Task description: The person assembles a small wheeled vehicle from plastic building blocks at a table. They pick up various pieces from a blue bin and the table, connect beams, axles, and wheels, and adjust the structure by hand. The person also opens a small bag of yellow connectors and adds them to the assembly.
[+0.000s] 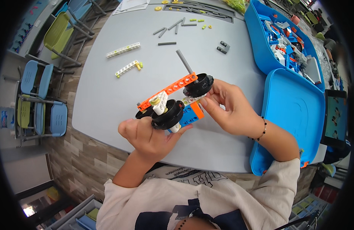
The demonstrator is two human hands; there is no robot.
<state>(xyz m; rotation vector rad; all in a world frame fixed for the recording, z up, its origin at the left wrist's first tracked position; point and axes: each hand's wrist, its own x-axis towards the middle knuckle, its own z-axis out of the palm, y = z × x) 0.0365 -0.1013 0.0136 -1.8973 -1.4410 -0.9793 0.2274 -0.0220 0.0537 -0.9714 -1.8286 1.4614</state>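
Note:
Between my hands, above the table, is a toy vehicle built of plastic bricks, with black wheels [167, 115], an orange beam with holes [170, 89] and a blue brick [191, 115]. A long grey axle [183, 61] sticks up from it beside the far wheel. My left hand [146, 134] is closed around the near end, under the wheels. My right hand [228, 105] pinches the far right side with thumb and fingers, next to the other black wheel [198, 85]. The fingers partly hide the model's underside.
White beams [123, 50] and loose grey axles [167, 43] lie beyond the model, with a dark grey connector [223, 47] to their right. A sorting tray [200, 10] is at the far edge. A blue box of bricks [257, 50] and its lid [295, 115] stand at right.

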